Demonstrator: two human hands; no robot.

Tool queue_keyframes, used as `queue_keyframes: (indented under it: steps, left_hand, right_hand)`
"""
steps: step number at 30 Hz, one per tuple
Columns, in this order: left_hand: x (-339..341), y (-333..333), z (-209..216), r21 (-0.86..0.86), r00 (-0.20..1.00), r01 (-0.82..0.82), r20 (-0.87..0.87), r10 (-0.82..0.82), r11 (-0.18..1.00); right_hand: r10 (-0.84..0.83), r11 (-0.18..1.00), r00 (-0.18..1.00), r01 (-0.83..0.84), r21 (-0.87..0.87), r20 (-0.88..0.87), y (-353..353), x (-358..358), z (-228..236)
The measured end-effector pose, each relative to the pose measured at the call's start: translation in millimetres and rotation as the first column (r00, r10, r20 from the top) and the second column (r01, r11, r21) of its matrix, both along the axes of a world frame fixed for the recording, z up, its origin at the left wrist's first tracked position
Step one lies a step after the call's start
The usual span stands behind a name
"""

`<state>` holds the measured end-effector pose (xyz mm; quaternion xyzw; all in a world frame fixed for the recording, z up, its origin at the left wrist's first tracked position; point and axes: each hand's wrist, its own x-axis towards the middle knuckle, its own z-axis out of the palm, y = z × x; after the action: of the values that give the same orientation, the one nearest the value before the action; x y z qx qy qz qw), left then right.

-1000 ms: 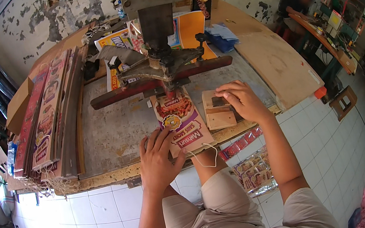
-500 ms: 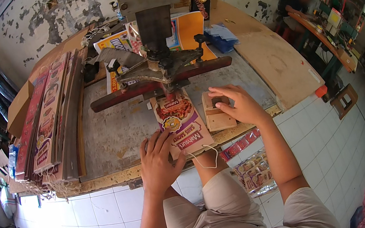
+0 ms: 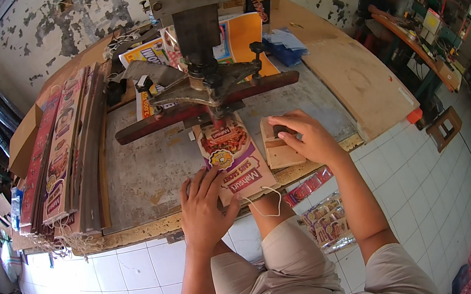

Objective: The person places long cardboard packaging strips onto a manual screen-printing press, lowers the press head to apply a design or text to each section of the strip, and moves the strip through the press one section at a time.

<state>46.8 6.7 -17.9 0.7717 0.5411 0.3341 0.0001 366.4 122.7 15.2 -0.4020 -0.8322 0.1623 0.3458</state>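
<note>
A long printed cardboard hanger card [image 3: 238,162] with a white string loop [image 3: 269,200] at its near end lies on the grey metal bed [image 3: 147,180]. My left hand [image 3: 204,199] rests flat on the card's left edge, fingers spread. To the right of the card sits a small wooden block [image 3: 284,156] with a dark button-like part in its recess. My right hand [image 3: 312,137] lies over the block, thumb and forefinger apart beside that dark part. Just above the card's far end is a press head [image 3: 207,86] with a long reddish bar [image 3: 266,86].
Long printed cards [image 3: 66,156] are stacked on the left of the table, strings hanging over its edge. Colourful printed sheets [image 3: 245,39] and blue plastic packets [image 3: 287,48] lie behind the press. Printed packets [image 3: 326,225] lie below the table. Another person [image 3: 380,7] sits at the far right.
My right hand has settled slightly lower over the wooden block. My left hand and the card stay in place.
</note>
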Motion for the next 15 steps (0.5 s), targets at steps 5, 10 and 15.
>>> queue_keyframes:
  steps: [5, 10, 15]
  left_hand:
    - [-0.3, -0.1, -0.7, 0.0, 1.0, -0.003, 0.003, 0.003, 1.0]
    - [0.1, -0.1, -0.4, 0.0, 1.0, -0.005, 0.001, 0.005, 1.0]
    - [-0.4, 0.6, -1.0, 0.0, 1.0, -0.001, 0.003, 0.001, 1.0]
  right_hand:
    - [-0.015, 1.0, 1.0, 0.016, -0.025, 0.027, -4.2, -6.0, 4.1]
    - [-0.007, 1.0, 1.0, 0.007, -0.019, 0.028, -6.3, -6.7, 7.7]
    - [0.001, 1.0, 1.0, -0.001, -0.015, 0.03, -6.8, -7.3, 9.4]
